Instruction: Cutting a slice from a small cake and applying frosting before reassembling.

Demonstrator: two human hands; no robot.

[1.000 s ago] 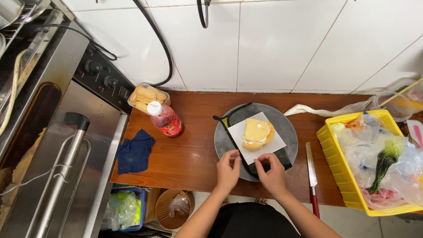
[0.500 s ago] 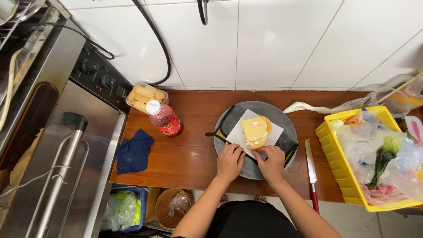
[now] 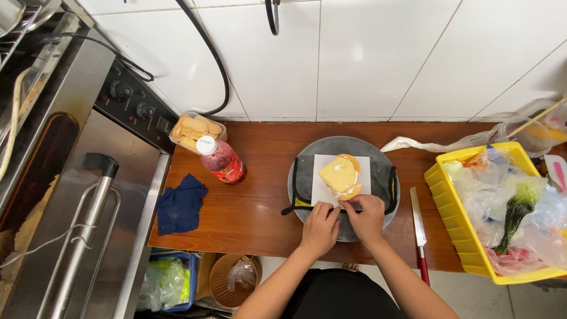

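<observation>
A round grey turntable (image 3: 348,147) sits on the brown wooden counter (image 3: 260,207). On it lies a square white paper (image 3: 323,189) with a yellow sponge cake (image 3: 339,175) on top, and a black-and-yellow frame (image 3: 298,195) lies under the paper. My left hand (image 3: 321,227) and my right hand (image 3: 366,217) meet at the near edge of the paper, fingertips pinching it beside the cake. What lies under the fingers is hidden.
A red-handled knife (image 3: 419,230) lies right of the turntable. A yellow crate (image 3: 449,212) of bagged vegetables stands at far right. A red bottle (image 3: 220,159), a tub of biscuits (image 3: 192,130) and a blue cloth (image 3: 180,204) lie left, beside a steel oven (image 3: 88,201).
The paper with the cake has turned from skewed to square with the counter edge. Both hands have stayed at its near edge and drawn closer together.
</observation>
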